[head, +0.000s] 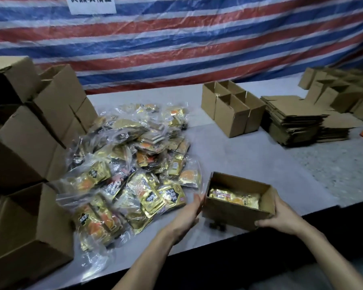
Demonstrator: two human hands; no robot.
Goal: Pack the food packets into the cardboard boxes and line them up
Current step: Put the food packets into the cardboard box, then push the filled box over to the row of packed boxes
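A small open cardboard box (235, 214) is near the table's front edge, tilted toward me, with gold food packets (235, 198) inside. My right hand (281, 216) grips its right front corner, thumb on the right wall and fingers curled under the front. My left hand (189, 214) lies flat against the box's left side with its fingers straight. A big heap of gold and clear food packets (132, 168) spreads over the table to the left of the box.
Large open cartons (29, 233) stand stacked along the left edge. Several small empty boxes (233, 109) sit grouped at the back. A stack of flattened cardboard (298, 120) and more small boxes (344, 91) lie at the right. A striped tarp (197, 38) hangs behind the grey table (249, 155).
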